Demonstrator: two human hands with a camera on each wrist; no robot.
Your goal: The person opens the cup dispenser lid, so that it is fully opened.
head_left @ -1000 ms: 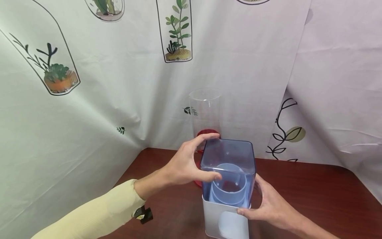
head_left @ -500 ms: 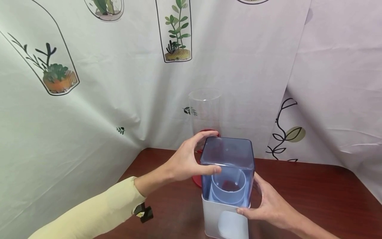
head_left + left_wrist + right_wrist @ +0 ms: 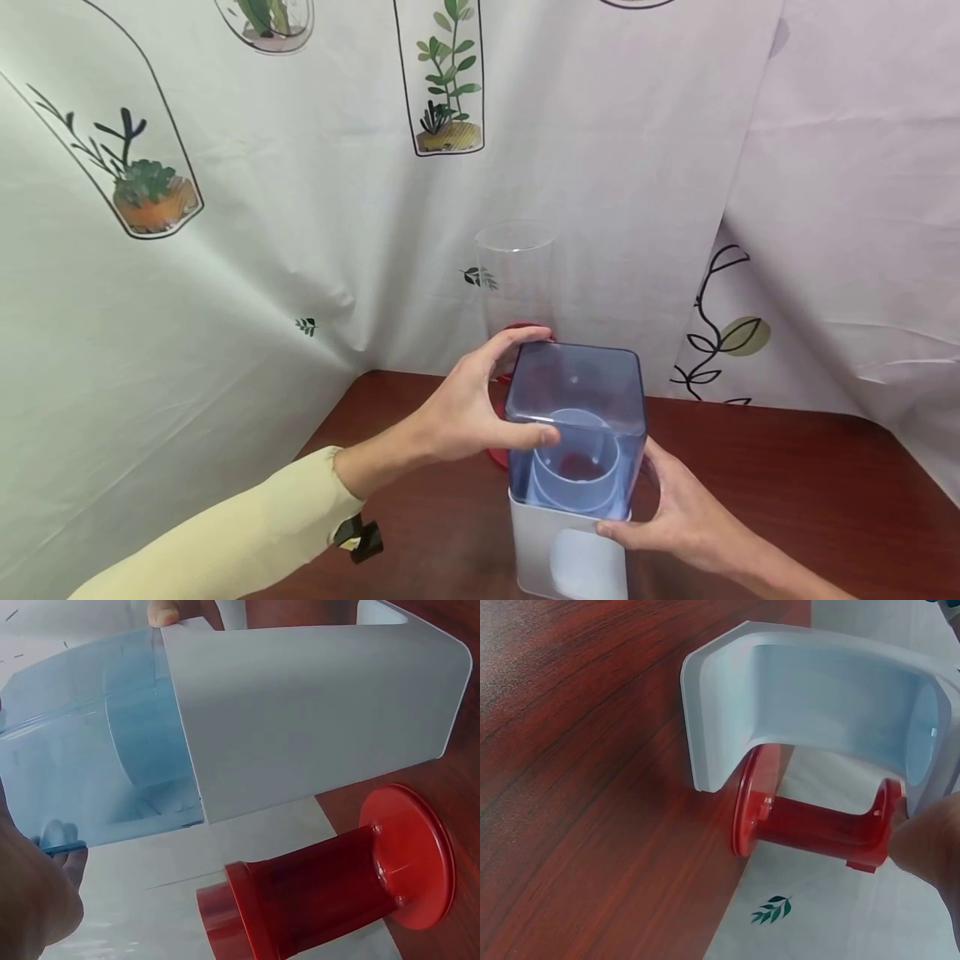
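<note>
A white plant-print cloth (image 3: 622, 183) hangs beyond the red-brown table (image 3: 765, 483), whose wood stretches left and right of one white base (image 3: 532, 542). One see-through blue container (image 3: 581, 379) sits upright atop the base, the pair's long axis vertical. The left hand (image 3: 468, 408) grips the container's upper left; the right hand (image 3: 678, 512) grips the base's right rim. Behind the base: one red stand (image 3: 322, 892), one clear cylinder (image 3: 517, 279) above it.

No lettering, label or number is readable.
</note>
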